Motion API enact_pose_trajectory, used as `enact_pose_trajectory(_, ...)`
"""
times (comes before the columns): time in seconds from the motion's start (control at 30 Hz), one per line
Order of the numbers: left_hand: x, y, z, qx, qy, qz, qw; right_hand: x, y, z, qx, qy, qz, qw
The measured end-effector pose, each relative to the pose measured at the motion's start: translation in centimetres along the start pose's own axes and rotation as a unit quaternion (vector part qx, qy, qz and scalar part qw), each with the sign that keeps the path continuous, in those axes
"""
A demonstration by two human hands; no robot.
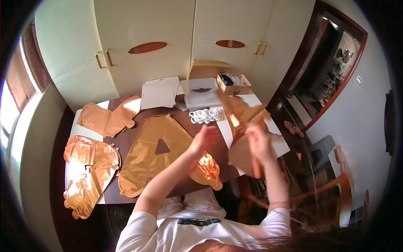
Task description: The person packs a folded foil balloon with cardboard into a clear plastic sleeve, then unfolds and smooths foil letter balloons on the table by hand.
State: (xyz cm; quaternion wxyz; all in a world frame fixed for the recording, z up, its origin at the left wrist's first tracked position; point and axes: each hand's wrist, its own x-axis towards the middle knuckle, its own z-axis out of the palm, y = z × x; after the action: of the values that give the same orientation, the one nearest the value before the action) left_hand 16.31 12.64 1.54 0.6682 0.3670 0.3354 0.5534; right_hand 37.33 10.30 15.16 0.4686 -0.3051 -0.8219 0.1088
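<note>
My right hand (259, 141) is closed on a crumpled copper-coloured foil balloon (241, 111) at the right side of the table; motion blurs both, and the balloon's letter or figure cannot be made out. My left hand (205, 140) hovers over the table's middle, fingers stretched out and somewhat blurred, with nothing in them. Below my left forearm lies a flat foil balloon shaped like a letter A (147, 136), with a triangular hole. Its shiny lower right leg (205, 170) shows past my arm.
Two more flat foil balloons, an upper one (108, 119) and a lower one (94, 161), lie at the left. White ring-like pieces (204, 116) sit behind my left hand. White sheets (159, 93) and an open cardboard box (234, 86) stand at the back. A wooden chair (345, 189) is at the right.
</note>
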Motion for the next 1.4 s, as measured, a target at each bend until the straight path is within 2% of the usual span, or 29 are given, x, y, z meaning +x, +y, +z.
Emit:
enact_pose_trajectory(0.03,-2.5,2.5,-0.2,-0.045,0.007,-0.019,0.999,-1.2,-0.3,2.2,0.001,-0.016,0.012,1.0)
enact_pose_trajectory(0.1,-6.5,5.5,-2.7,-0.069,-0.001,-0.067,0.995,-2.3,-1.7,6.2,-0.02,-0.034,-0.073,0.997)
enact_pose_trajectory(0.17,-9.7,6.7,-4.0,-0.026,0.134,-0.073,0.988,-2.8,-3.1,9.5,0.005,-0.083,-0.142,0.986)
enact_pose_trajectory(0.27,-12.1,7.6,-7.6,0.091,0.218,-0.048,0.97,-4.0,-4.5,14.6,0.03,-0.139,-0.171,0.975)
enact_pose_trajectory(0.37,-11.9,5.2,-14.3,0.253,0.211,0.069,0.942,-5.0,-4.1,19.1,0.026,-0.195,-0.165,0.967)
enact_pose_trajectory(0.47,-11.6,5.0,-19.1,0.42,0.261,0.065,0.867,-5.7,-4.1,21.8,0.016,-0.261,-0.134,0.956)
enact_pose_trajectory(0.53,-11.7,7.3,-18.2,0.51,0.282,0.028,0.812,-6.3,-3.8,22.5,0.0,-0.343,-0.117,0.932)
enact_pose_trajectory(0.57,-11.6,8.4,-17.9,0.553,0.291,0.01,0.781,-6.6,-3.6,22.5,-0.008,-0.343,-0.116,0.932)
enact_pose_trajectory(0.6,-11.2,8.4,-18.6,0.554,0.282,0.039,0.782,-6.7,-3.6,22.2,-0.017,-0.344,-0.115,0.932)
enact_pose_trajectory(0.7,-10.1,8.8,-19.2,0.615,0.282,0.04,0.736,-6.9,-2.4,21.1,-0.046,-0.358,-0.093,0.928)
enact_pose_trajectory(0.8,-11.0,9.2,-17.2,0.755,0.299,0.049,0.582,-7.2,-0.6,19.0,-0.067,-0.331,-0.06,0.939)
enact_pose_trajectory(0.9,-11.6,7.9,-18.8,0.778,0.169,0.095,0.597,-7.1,1.3,16.8,-0.085,-0.315,-0.023,0.945)
enact_pose_trajectory(0.93,-11.9,7.6,-18.7,0.763,0.132,0.125,0.62,-7.4,2.3,16.7,-0.079,-0.299,-0.022,0.951)
enact_pose_trajectory(1.03,-13.2,7.3,-17.6,0.819,0.07,0.098,0.562,-7.5,3.9,16.8,-0.047,-0.321,-0.013,0.946)
enact_pose_trajectory(1.17,-15.2,7.1,-16.8,0.801,0.1,0.081,0.584,-7.5,4.6,17.7,-0.06,-0.294,-0.044,0.953)
enact_pose_trajectory(1.37,-17.2,6.7,-17.2,0.81,0.122,0.092,0.565,-6.3,4.9,19.4,-0.049,-0.277,-0.094,0.955)
enact_pose_trajectory(1.4,-17.4,6.7,-17.1,0.802,0.122,0.085,0.578,-6.1,4.8,19.5,-0.05,-0.289,-0.085,0.952)
